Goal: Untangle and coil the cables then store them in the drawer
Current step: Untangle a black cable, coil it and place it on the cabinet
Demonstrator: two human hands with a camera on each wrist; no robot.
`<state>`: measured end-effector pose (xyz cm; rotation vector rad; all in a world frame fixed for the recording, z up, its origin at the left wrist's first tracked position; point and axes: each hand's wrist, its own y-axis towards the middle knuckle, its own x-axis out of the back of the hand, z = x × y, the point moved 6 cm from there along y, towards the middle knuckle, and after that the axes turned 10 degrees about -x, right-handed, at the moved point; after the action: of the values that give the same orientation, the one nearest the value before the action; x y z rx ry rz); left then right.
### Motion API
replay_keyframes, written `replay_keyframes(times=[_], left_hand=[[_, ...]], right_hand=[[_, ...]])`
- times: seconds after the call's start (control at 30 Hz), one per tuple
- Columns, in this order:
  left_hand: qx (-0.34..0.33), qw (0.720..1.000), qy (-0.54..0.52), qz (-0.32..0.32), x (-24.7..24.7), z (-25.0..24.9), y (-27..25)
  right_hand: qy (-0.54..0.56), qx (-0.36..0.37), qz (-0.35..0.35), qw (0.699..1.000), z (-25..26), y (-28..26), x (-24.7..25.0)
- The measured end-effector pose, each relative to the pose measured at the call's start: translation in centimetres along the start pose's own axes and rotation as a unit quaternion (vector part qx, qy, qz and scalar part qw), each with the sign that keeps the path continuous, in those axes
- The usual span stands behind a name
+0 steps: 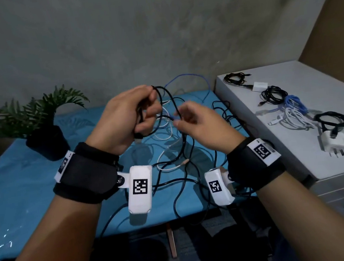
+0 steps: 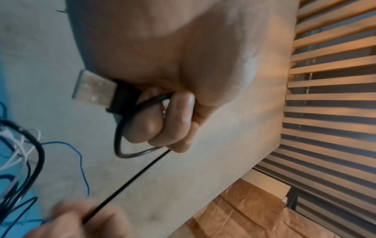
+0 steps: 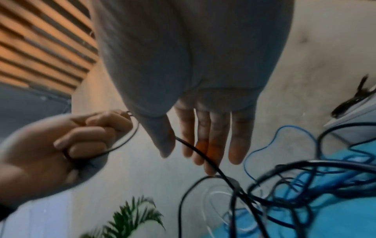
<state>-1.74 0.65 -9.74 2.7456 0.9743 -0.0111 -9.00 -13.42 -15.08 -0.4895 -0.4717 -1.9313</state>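
Note:
My left hand [image 1: 143, 114] is raised above the blue table and grips loops of a black cable [image 1: 169, 96]. The cable's USB plug [image 2: 95, 90] sticks out below the fist [image 2: 173, 120]. From there the black cable [image 2: 132, 177] runs taut to my right hand [image 1: 181, 118], which pinches it between thumb and nearly straight fingers [image 3: 203, 145]. Below the hands the same cable drops into a tangle of black, white and blue cables [image 1: 181, 161] on the table.
A potted plant [image 1: 43, 123] stands at the table's [image 1: 23, 190] far left. To the right, a white cabinet top [image 1: 298, 158] carries several coiled cables [image 1: 274, 95] and white chargers [image 1: 333, 142]. A blue cable [image 1: 193, 78] loops up against the wall.

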Motion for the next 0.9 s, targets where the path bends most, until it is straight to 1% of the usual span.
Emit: replay_keyframes(times=[0.07, 0.13, 0.2, 0.27, 0.3, 0.37, 0.43, 0.47, 0.53, 0.57, 0.6, 0.63, 0.67, 0.7, 0.73, 0.8, 0.83, 0.87, 0.9], left_hand=[[0.001, 1.0, -0.002, -0.015, 0.4, 0.1, 0.1], [-0.005, 1.0, -0.022, -0.018, 0.3, 0.0, 0.1], [-0.019, 0.997, -0.066, -0.022, 0.1, -0.5, 0.0], [-0.038, 0.994, -0.106, -0.01, 0.1, -1.7, 0.0], [-0.053, 0.991, -0.121, 0.003, 0.2, -2.4, 0.0], [-0.093, 0.985, -0.145, 0.03, 0.6, -4.2, -0.3], [-0.137, 0.975, -0.168, 0.052, 1.3, -6.2, -1.0], [-0.156, 0.962, -0.21, 0.079, 1.6, -7.0, -1.3], [-0.161, 0.915, -0.341, 0.141, 2.8, -8.4, -1.8], [-0.158, 0.913, -0.345, 0.149, 3.6, -8.7, -1.8], [-0.157, 0.93, -0.299, 0.143, 4.4, -8.6, -1.8], [-0.156, 0.952, -0.228, 0.132, 4.7, -8.5, -1.9], [-0.158, 0.968, -0.158, 0.116, 4.8, -8.4, -1.9], [-0.162, 0.977, -0.106, 0.092, 4.6, -8.3, -1.9], [-0.162, 0.982, -0.077, 0.06, 4.4, -8.0, -1.9], [-0.133, 0.989, -0.06, 0.018, 3.2, -7.0, -1.5], [-0.114, 0.992, -0.058, 0.006, 2.8, -6.3, -1.2], [-0.096, 0.994, -0.053, 0.002, 2.3, -5.5, -1.0], [-0.077, 0.996, -0.047, 0.002, 1.8, -4.8, -0.8]], right_hand=[[-0.092, -0.036, 0.037, 0.994, -1.6, 0.2, -0.9], [-0.127, -0.076, 0.103, 0.984, -2.7, 0.4, -1.9], [-0.119, -0.12, 0.169, 0.971, -3.8, 0.5, -2.8], [-0.099, -0.149, 0.197, 0.964, -5.0, 0.8, -3.6], [-0.108, -0.155, 0.196, 0.962, -5.6, 1.1, -3.8], [-0.115, -0.162, 0.171, 0.965, -6.8, 2.0, -4.0], [-0.068, -0.19, 0.134, 0.97, -7.8, 3.2, -3.7], [-0.046, -0.203, 0.116, 0.971, -8.2, 3.7, -3.5], [-0.022, -0.22, 0.091, 0.971, -8.9, 4.6, -3.0], [-0.016, -0.223, 0.092, 0.97, -9.0, 4.9, -2.8], [-0.013, -0.226, 0.103, 0.969, -8.8, 4.9, -2.8], [-0.015, -0.226, 0.119, 0.967, -8.5, 4.8, -2.7], [-0.029, -0.221, 0.133, 0.966, -7.7, 4.6, -2.6], [-0.057, -0.204, 0.138, 0.968, -6.7, 4.4, -2.4], [-0.091, -0.176, 0.125, 0.972, -5.3, 4.2, -2.0], [-0.127, -0.107, 0.044, 0.985, -1.8, 3.5, -0.6], [-0.107, -0.076, -0.002, 0.991, 0.0, 3.0, 0.1], [-0.063, -0.049, -0.029, 0.996, 1.7, 2.5, 0.6], [-0.003, -0.024, -0.028, 0.999, 3.2, 2.0, 0.7]])
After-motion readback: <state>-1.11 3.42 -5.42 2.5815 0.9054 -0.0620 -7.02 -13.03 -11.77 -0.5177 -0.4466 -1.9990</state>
